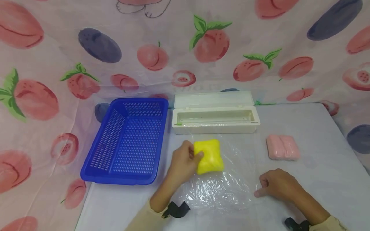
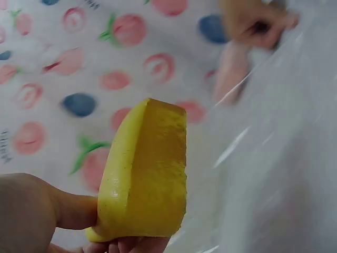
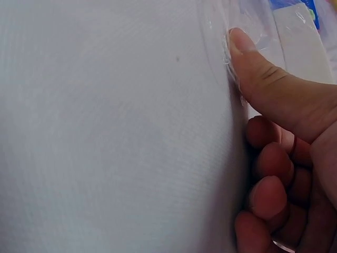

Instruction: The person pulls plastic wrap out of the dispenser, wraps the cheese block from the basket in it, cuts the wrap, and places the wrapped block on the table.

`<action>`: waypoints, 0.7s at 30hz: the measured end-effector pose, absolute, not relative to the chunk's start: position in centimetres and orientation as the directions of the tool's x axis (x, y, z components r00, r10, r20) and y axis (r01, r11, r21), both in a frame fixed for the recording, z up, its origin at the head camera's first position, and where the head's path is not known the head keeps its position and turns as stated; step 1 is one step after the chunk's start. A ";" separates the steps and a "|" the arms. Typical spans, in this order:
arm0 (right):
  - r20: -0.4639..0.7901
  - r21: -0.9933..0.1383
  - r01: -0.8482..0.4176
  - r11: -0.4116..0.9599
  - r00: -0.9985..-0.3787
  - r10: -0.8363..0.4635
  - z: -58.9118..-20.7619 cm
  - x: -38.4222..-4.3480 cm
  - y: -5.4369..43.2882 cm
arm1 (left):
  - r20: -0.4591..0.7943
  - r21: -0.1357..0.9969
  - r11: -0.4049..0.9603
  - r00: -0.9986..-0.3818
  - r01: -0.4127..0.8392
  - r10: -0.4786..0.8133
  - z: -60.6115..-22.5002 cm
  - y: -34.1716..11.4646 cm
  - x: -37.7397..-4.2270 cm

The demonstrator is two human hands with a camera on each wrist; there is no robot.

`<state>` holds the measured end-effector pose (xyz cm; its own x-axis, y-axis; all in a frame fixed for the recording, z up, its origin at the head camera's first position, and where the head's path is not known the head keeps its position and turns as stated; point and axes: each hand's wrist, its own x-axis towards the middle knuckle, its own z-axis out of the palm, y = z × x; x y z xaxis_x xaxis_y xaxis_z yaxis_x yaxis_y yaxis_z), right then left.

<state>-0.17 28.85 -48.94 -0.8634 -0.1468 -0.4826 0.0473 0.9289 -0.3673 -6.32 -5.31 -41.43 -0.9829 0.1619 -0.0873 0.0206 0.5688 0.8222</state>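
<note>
My left hand (image 1: 183, 162) holds a yellow, pillow-shaped block (image 1: 208, 156) by its left side, thumb on top. In the left wrist view the block (image 2: 150, 174) shows a smooth rounded side and a flatter, rougher face; its exact kind is unclear. A sheet of clear plastic wrap (image 1: 219, 192) stretches from the white wrap dispenser (image 1: 215, 129) toward me, below the block. At the sheet's right edge, my right hand (image 1: 278, 184) pinches the film between thumb and fingers. The right wrist view shows gathered film (image 3: 231, 58) at the thumb tip.
Left of the dispenser stands a blue plastic basket (image 1: 160, 144) with slotted walls. The dispenser's lid (image 1: 214, 99) is raised at the back. A pink two-part block (image 1: 282, 147), seemingly wrapped in film, lies beyond my right hand on the white table (image 1: 323, 154). Fruit-patterned cloth hangs behind.
</note>
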 end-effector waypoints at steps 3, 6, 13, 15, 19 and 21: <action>-0.484 -0.364 0.050 0.930 -0.863 -0.143 -48.9 -0.2 28.9 | -0.167 0.841 0.540 -0.965 -0.033 0.201 -44.5 -2.6 -5.5; -0.497 -0.358 0.060 0.932 -0.857 -0.136 -48.9 -0.1 28.9 | -0.199 0.846 0.530 -0.957 -0.059 0.210 -46.7 -1.1 -5.0; -0.524 -0.346 0.072 0.935 -0.842 -0.129 -49.0 -0.3 28.9 | -0.191 0.834 0.550 -0.956 -0.039 0.221 -48.4 -0.6 -4.5; -0.526 -0.347 0.072 0.935 -0.841 -0.130 -49.0 -0.3 28.9 | -0.184 0.821 0.571 -0.957 -0.024 0.224 -48.5 -0.8 -4.5; -0.523 -0.343 0.071 0.936 -0.843 -0.128 -48.9 -0.3 28.7 | -0.184 0.782 0.623 -0.956 -0.001 0.228 -48.8 -1.2 -4.6; -0.517 -0.344 0.065 0.937 -0.846 -0.131 -48.9 -0.1 28.7 | -0.199 0.756 0.655 -0.953 0.000 0.230 -49.0 -1.3 -4.6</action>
<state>-0.10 28.74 -48.91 -0.8461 -0.1306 -0.5168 0.0655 0.9367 -0.3440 -4.55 -1.33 -49.03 -0.9526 0.2302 -0.1989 0.0003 0.6546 0.7560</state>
